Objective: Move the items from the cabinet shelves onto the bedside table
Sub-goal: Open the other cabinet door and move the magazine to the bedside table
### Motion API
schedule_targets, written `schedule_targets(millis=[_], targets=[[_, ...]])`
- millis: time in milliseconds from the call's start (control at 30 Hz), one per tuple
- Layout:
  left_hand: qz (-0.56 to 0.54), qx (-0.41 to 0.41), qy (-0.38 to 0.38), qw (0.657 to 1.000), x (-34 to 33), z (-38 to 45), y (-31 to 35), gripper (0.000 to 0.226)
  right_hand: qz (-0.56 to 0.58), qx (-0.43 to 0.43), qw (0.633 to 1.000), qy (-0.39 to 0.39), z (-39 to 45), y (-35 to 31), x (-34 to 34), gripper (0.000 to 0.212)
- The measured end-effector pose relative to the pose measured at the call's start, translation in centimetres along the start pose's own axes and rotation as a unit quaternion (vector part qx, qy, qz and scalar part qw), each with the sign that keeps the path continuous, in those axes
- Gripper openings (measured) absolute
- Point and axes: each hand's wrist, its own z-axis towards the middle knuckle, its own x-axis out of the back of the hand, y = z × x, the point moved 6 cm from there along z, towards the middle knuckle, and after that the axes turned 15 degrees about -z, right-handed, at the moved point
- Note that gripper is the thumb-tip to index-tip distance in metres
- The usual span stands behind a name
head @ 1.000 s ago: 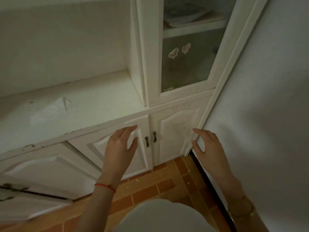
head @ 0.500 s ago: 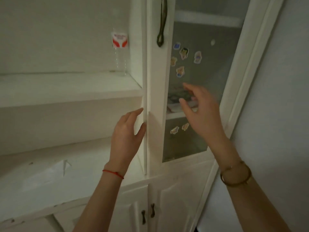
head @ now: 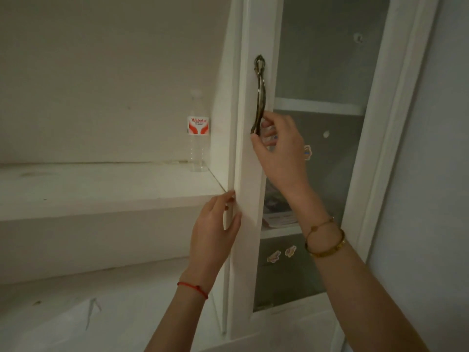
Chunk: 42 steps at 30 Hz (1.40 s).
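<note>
Right hand (head: 280, 151) has its grip curled round the lower end of the metal door handle (head: 260, 95); left hand (head: 215, 229) is pinched on the door's painted white edge, fingertips (head: 229, 196) at the frame, w/ nothing else held. Items sit behind the frosted glass door (head: 322, 153) on the cabinet shelves: what looks like flat paper or booklets (head: 278, 217), prob. light and floppy, best lifted w/ a hand under the stack. Thin clear plastic bottle (head: 198, 141) stands on the open shelf (head: 106, 184) to the left — seems empty, so light, crushable, take it mid-body.
</note>
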Motion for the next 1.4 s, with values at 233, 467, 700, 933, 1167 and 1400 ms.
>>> schedule_targets(millis=[233, 467, 700, 933, 1167, 1400], targets=[[-0.033, 0.015, 0.001, 0.999, -0.1, 0.4, -0.1, 0.046, 0.044, -0.031, 0.998, -0.023, 0.5, 0.5, -0.5, 0.038], [-0.069, 0.014, -0.023, 0.997, 0.0, 0.3, 0.0, 0.05, 0.061, -0.047, 0.997, -0.026, 0.5, 0.0, 0.3, 0.037], [-0.133, -0.05, -0.064, 0.988, -0.6, -2.6, 3.5, 0.046, 0.02, -0.027, 0.999, 0.018, -2.5, -0.7, 6.0, 0.044], [-0.212, -0.107, -0.078, 0.968, -2.0, -5.6, 8.0, 0.057, -0.067, 0.004, 0.997, 0.032, -5.6, -1.4, 11.3, 0.064], [-0.268, -0.137, -0.115, 0.947, -4.2, -7.7, 11.2, 0.061, -0.197, 0.02, 0.98, 0.028, -7.9, -1.1, 15.6, 0.08], [-0.322, -0.173, -0.125, 0.923, -7.1, -9.8, 14.6, 0.061, -0.297, 0.037, 0.953, 0.047, -10.1, -0.9, 20.4, 0.075]])
